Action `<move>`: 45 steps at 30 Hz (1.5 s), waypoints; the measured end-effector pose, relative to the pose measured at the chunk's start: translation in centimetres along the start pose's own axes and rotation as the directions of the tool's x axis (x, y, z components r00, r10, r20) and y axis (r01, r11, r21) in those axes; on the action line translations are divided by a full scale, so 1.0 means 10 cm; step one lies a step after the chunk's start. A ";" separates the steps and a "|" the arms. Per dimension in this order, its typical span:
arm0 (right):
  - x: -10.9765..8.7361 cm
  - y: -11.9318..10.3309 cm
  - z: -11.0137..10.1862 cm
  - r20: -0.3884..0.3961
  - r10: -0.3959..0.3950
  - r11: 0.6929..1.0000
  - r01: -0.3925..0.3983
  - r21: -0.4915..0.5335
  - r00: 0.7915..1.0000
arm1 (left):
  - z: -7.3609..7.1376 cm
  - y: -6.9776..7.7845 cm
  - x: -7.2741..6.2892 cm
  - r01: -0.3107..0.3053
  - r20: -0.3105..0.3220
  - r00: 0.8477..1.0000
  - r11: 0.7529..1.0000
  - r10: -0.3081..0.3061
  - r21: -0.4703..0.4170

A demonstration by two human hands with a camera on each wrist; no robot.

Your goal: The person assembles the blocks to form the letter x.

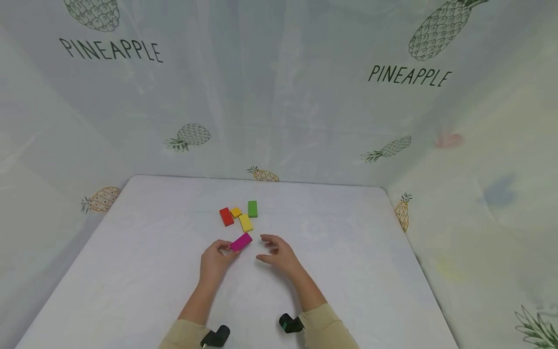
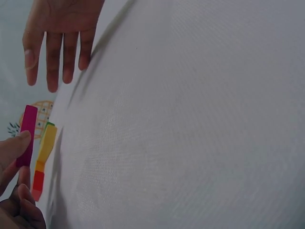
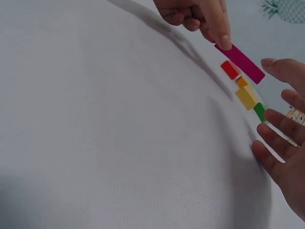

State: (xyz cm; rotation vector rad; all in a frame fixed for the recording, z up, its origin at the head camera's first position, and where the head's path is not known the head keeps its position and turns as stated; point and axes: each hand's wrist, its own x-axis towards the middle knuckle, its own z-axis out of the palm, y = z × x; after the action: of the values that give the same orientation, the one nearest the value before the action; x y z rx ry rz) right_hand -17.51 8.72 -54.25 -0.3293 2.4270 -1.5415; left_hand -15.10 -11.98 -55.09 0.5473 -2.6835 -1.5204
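Observation:
A magenta block (image 1: 241,242) is pinched between the thumb and fingers of my left hand (image 1: 214,262), held above the table. In the left wrist view the thumb presses the flat side of the magenta block (image 2: 28,133). To its right, my right hand (image 1: 281,255) hovers apart from the block, fingers spread and holding nothing. Just beyond the hands lie a red block (image 1: 226,216), a small orange block (image 1: 236,212), a yellow block (image 1: 246,223) and a green block (image 1: 253,209).
The blocks lie on a white table (image 1: 348,252) with rounded far corners. A pale curtain (image 1: 279,97) printed with pineapples rises behind and along the sides. Black devices (image 1: 291,323) are strapped at both wrists over beige sleeves (image 1: 327,327).

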 end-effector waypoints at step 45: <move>-0.01 0.30 0.21 -0.017 -0.174 0.973 0.170 -0.157 0.985 | 0.02 -0.17 -0.31 -0.028 0.016 1.000 0.997 0.027 0.077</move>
State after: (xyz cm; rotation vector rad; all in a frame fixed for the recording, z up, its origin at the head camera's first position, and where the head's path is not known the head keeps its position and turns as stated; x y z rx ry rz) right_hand -16.94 8.23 -57.77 -0.5639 2.6092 -1.4353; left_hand -11.72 -11.72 -56.12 0.5009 -2.7585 -1.4248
